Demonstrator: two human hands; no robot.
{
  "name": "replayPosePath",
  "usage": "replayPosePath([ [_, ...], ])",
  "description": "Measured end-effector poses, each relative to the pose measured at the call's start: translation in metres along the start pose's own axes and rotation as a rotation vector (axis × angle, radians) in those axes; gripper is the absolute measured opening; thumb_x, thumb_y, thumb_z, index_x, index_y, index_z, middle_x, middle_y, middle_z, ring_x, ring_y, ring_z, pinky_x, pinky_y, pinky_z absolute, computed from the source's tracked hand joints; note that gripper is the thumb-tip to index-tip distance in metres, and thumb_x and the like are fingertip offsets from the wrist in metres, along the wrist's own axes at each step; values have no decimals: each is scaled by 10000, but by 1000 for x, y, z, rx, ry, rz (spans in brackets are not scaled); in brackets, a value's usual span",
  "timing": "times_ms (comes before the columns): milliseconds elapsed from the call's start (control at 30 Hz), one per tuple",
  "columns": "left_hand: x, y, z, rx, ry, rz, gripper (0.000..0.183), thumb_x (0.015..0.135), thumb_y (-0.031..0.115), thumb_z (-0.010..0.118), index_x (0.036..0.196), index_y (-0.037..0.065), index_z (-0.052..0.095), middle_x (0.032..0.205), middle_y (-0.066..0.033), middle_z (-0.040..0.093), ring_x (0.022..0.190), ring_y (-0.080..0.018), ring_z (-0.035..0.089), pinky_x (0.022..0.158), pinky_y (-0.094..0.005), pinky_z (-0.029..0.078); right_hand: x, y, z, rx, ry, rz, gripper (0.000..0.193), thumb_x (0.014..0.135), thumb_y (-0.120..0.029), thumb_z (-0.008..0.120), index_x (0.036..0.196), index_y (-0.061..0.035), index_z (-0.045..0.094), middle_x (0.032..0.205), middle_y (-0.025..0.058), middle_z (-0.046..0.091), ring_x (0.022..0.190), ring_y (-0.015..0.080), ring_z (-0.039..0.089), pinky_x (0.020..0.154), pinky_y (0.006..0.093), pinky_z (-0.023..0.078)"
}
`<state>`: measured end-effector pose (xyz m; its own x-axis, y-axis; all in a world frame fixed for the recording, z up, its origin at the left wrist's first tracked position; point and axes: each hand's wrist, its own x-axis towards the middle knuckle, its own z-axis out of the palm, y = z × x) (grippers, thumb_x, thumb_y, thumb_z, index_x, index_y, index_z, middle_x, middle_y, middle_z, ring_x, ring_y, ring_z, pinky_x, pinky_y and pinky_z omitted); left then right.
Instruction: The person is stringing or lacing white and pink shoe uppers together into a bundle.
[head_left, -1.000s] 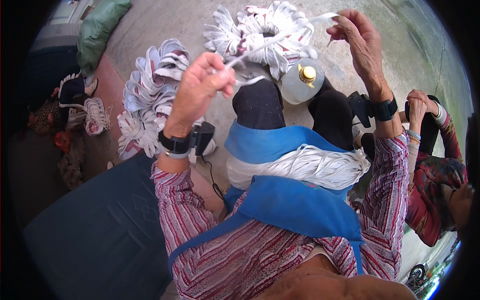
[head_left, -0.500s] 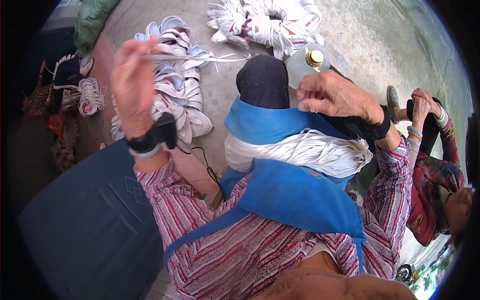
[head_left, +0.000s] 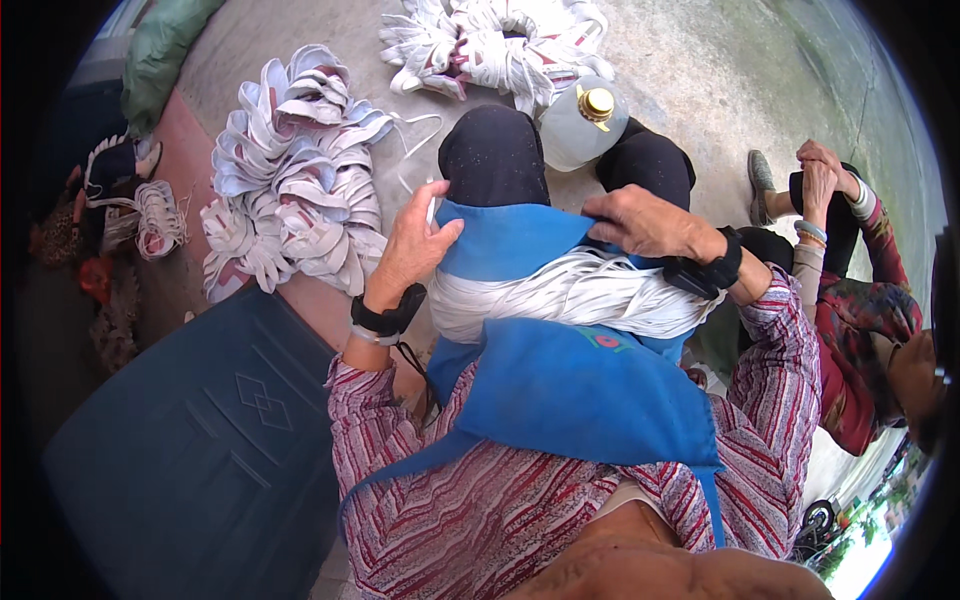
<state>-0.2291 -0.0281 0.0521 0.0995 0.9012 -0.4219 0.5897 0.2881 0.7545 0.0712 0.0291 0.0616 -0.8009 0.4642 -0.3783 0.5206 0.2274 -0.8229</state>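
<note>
A bundle of white shoelaces (head_left: 570,292) lies across my lap in the fold of a blue apron (head_left: 590,390). My left hand (head_left: 408,245) is at the left knee, thumb and fingers closed on a white shoelace (head_left: 431,208). Part of that lace seems to run on toward a loose loop by the pile of white shoe uppers (head_left: 300,180) at the left. Over the apron, near the inner side of the right knee, my right hand (head_left: 645,222) has curled fingers. What they pinch, if anything, is hidden beneath them.
A clear jug (head_left: 575,130) with a yellow cap stands beyond my knees. Behind it lies another ring of white shoe uppers (head_left: 510,50). A dark blue panel (head_left: 200,430) is at my left. At the right sits another person (head_left: 860,340) with hands clasped.
My left hand has come down and rightward from the shoe pile to my left knee, bringing the shoelace. My right hand has lowered onto the apron. The whole view has shifted slightly.
</note>
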Motion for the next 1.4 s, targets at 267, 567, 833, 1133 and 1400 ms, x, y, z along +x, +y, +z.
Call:
replayPosePath([
  [267,30,40,-1,-21,293,300,121,789,55,597,871,22,514,741,-122,573,658,-220,561,583,-291,446,-36,-12,-56,-120,469,14,119,792,-88,579,860,8,565,701,155,542,639,278,548,601,337,441],
  [567,73,55,25,531,248,680,175,804,184,589,709,68,499,706,-117,502,600,-325,548,529,-412,435,-31,13,-13,-443,465,-228,147,668,-64,580,812,-93,583,730,96,465,707,286,515,600,374,433],
  [833,88,-2,-14,563,158,174,249,841,249,528,742,26,575,728,-200,586,671,-389,562,590,-459,432,-37,71,-61,-303,837,258,129,800,-107,567,891,-26,611,797,152,566,716,319,567,626,370,446],
  [1133,126,-94,-34,256,286,-252,253,796,261,589,891,33,643,823,-154,649,800,-274,627,717,-338,468,12,169,-77,90,489,447,256,812,-223,522,875,4,622,668,145,588,626,233,569,603,337,448],
  [1400,304,-68,24,301,220,84,465,757,368,636,1041,3,586,971,-185,599,885,-331,584,774,-380,452,101,239,-96,178,563,456,367,790,-315,587,941,19,608,851,166,614,750,235,605,696,325,479],
])
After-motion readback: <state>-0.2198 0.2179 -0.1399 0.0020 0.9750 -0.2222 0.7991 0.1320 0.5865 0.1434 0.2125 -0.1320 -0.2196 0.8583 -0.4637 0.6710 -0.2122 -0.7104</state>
